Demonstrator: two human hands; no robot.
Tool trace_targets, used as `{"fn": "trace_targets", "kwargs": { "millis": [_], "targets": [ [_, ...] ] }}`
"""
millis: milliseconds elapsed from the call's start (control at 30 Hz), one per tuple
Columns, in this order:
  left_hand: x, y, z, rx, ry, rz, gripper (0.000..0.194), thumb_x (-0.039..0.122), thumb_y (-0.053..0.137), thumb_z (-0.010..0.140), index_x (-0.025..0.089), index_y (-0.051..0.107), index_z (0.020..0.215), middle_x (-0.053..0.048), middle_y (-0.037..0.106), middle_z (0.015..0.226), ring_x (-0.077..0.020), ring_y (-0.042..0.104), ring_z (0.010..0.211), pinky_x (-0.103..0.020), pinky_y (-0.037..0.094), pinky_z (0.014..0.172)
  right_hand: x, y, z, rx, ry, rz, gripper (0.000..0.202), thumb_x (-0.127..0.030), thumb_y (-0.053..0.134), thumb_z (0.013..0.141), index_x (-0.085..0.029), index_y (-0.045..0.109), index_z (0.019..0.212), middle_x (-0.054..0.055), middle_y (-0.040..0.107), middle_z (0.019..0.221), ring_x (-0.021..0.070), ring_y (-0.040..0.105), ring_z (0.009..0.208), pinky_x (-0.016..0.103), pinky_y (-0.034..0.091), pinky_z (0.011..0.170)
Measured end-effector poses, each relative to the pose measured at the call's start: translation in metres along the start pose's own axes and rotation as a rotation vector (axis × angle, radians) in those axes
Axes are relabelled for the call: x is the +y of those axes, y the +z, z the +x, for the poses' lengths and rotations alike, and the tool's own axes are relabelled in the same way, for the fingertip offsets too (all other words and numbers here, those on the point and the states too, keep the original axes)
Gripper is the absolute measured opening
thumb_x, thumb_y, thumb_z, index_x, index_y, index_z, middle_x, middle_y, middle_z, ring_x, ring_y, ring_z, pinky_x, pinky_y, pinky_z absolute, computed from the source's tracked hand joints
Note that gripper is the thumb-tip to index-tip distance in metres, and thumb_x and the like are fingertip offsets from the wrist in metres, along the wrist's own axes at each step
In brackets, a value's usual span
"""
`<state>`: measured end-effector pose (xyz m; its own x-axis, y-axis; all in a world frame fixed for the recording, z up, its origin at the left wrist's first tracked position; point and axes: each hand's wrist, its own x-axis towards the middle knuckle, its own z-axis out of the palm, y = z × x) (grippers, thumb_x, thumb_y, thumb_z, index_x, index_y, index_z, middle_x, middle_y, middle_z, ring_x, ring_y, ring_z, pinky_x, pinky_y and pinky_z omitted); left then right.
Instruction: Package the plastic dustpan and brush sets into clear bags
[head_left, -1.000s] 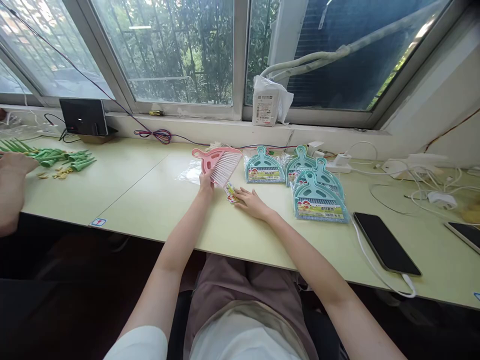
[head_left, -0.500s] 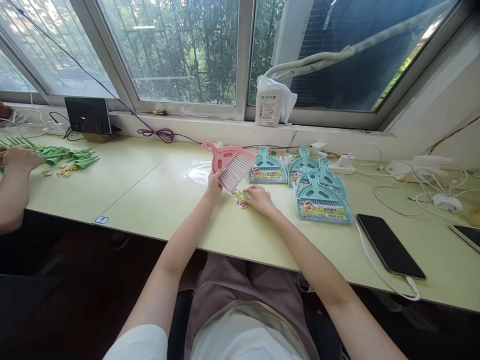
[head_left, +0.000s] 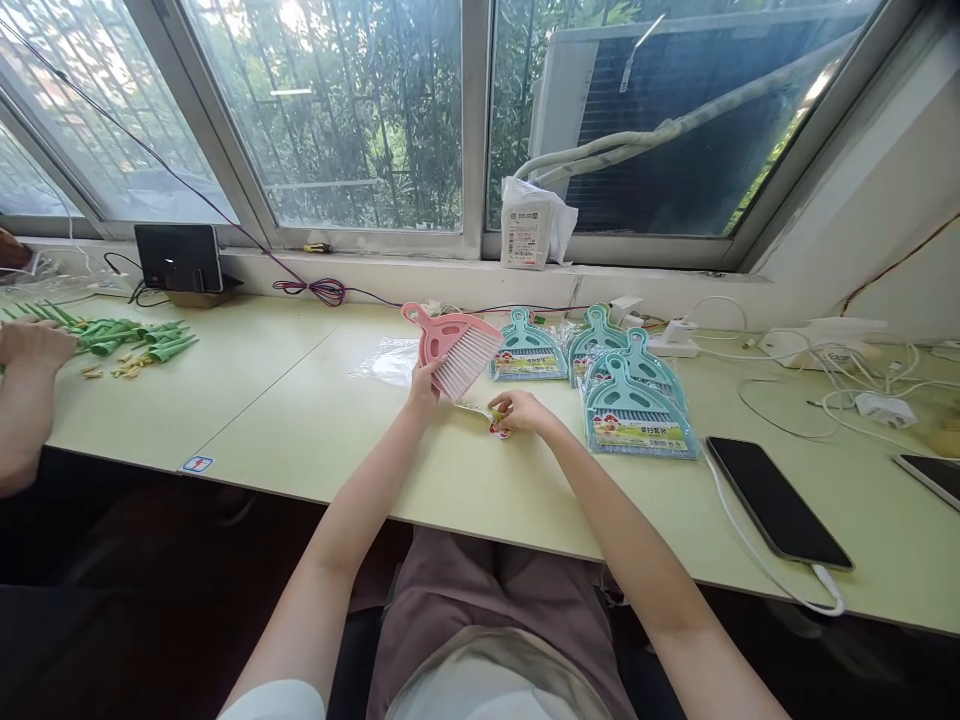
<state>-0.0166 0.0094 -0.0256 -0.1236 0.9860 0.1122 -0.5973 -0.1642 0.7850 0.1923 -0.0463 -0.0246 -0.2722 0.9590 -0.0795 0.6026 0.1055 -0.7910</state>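
Observation:
A pink dustpan with a white-bristled brush [head_left: 463,358] is gripped at its left edge by my left hand [head_left: 426,387], tilted above the table. My right hand [head_left: 519,411] pinches the right end of a printed paper label [head_left: 496,425], which lies low over the table just below the bristles. The label's left part reaches under the brush. Several packed teal dustpan sets [head_left: 637,420] with printed labels are to the right of my right hand. Crumpled clear plastic [head_left: 390,360] lies on the table behind my left hand.
A black phone [head_left: 776,500] with a white cable lies at the right, before tangled cables and a power strip [head_left: 671,345]. A tablet [head_left: 178,258] stands at the back left. At the far left, another person's hand [head_left: 37,343] is by green strips [head_left: 105,335].
My right hand has closed its fingers on the label's end and drawn it slightly right; the label now bends. The camera view has shifted slightly.

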Motion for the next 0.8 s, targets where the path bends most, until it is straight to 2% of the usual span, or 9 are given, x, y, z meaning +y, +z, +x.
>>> {"fn": "trace_targets", "kwargs": {
  "millis": [167, 267, 333, 400, 533, 600, 667, 800],
  "targets": [
    [0.001, 0.002, 0.000, 0.051, -0.014, -0.008, 0.040, 0.014, 0.077, 0.061, 0.019, 0.067, 0.100, -0.005, 0.073, 0.100, -0.0238, 0.067, 0.102, -0.040, 0.051, 0.098, 0.001, 0.000, 0.000, 0.057, -0.063, 0.069, 0.040, -0.006, 0.083, 0.034, -0.019, 0.075, 0.070, -0.003, 0.063, 0.062, 0.0132, 0.057, 0.055, 0.027, 0.048, 0.056],
    [0.003, 0.004, 0.000, 0.027, -0.018, -0.028, 0.047, 0.012, 0.078, 0.059, 0.022, 0.068, 0.104, -0.004, 0.073, 0.102, -0.0246, 0.068, 0.103, -0.039, 0.053, 0.096, -0.002, 0.005, 0.001, -0.006, -0.051, 0.169, 0.033, -0.010, 0.085, 0.033, -0.018, 0.069, 0.062, -0.003, 0.063, 0.059, 0.0115, 0.054, 0.053, 0.024, 0.042, 0.051],
    [0.004, 0.005, -0.002, 0.010, -0.023, -0.024, 0.049, 0.012, 0.079, 0.059, 0.022, 0.068, 0.105, -0.005, 0.073, 0.105, -0.0256, 0.067, 0.105, -0.040, 0.053, 0.097, -0.005, 0.006, 0.000, -0.126, -0.034, 0.296, 0.026, -0.021, 0.085, 0.042, -0.017, 0.067, 0.061, -0.002, 0.064, 0.057, 0.0122, 0.056, 0.053, 0.023, 0.042, 0.052],
    [0.006, 0.006, -0.005, -0.015, -0.002, -0.007, 0.049, 0.014, 0.080, 0.060, 0.022, 0.068, 0.107, -0.005, 0.073, 0.108, -0.0263, 0.066, 0.108, -0.041, 0.052, 0.099, -0.011, 0.003, -0.004, -0.225, -0.076, 0.427, 0.029, -0.029, 0.085, 0.048, -0.015, 0.070, 0.068, 0.001, 0.068, 0.064, 0.0132, 0.060, 0.059, 0.023, 0.044, 0.055],
    [0.010, 0.009, -0.012, -0.094, -0.012, 0.024, 0.051, 0.019, 0.080, 0.062, 0.021, 0.066, 0.111, -0.008, 0.071, 0.113, -0.0288, 0.066, 0.108, -0.045, 0.051, 0.098, -0.023, -0.005, -0.016, -0.301, -0.172, 0.567, 0.033, -0.039, 0.083, 0.059, -0.015, 0.072, 0.078, 0.002, 0.072, 0.075, 0.0116, 0.062, 0.066, 0.022, 0.044, 0.061],
    [0.010, 0.011, -0.013, -0.079, -0.024, 0.039, 0.052, 0.018, 0.081, 0.059, 0.019, 0.066, 0.109, -0.009, 0.071, 0.111, -0.0290, 0.066, 0.107, -0.045, 0.051, 0.098, -0.026, -0.005, -0.017, -0.256, -0.176, 0.676, 0.035, -0.043, 0.081, 0.063, -0.016, 0.072, 0.082, 0.003, 0.072, 0.079, 0.0106, 0.064, 0.069, 0.021, 0.046, 0.066],
    [0.010, 0.011, -0.013, -0.031, -0.022, 0.049, 0.053, 0.014, 0.081, 0.055, 0.018, 0.066, 0.105, -0.008, 0.072, 0.107, -0.0282, 0.066, 0.105, -0.044, 0.050, 0.098, -0.026, -0.002, -0.015, -0.154, -0.161, 0.795, 0.037, -0.045, 0.081, 0.063, -0.017, 0.072, 0.085, 0.003, 0.073, 0.083, 0.0106, 0.066, 0.072, 0.023, 0.049, 0.072],
    [0.009, 0.011, -0.012, 0.007, -0.017, 0.031, 0.054, 0.006, 0.079, 0.052, 0.020, 0.065, 0.103, -0.005, 0.072, 0.104, -0.0266, 0.066, 0.104, -0.043, 0.051, 0.097, -0.026, 0.005, -0.011, 0.036, -0.188, 0.938, 0.039, -0.044, 0.085, 0.057, -0.017, 0.071, 0.083, 0.003, 0.074, 0.085, 0.0147, 0.070, 0.080, 0.030, 0.053, 0.086]
  ]
}}
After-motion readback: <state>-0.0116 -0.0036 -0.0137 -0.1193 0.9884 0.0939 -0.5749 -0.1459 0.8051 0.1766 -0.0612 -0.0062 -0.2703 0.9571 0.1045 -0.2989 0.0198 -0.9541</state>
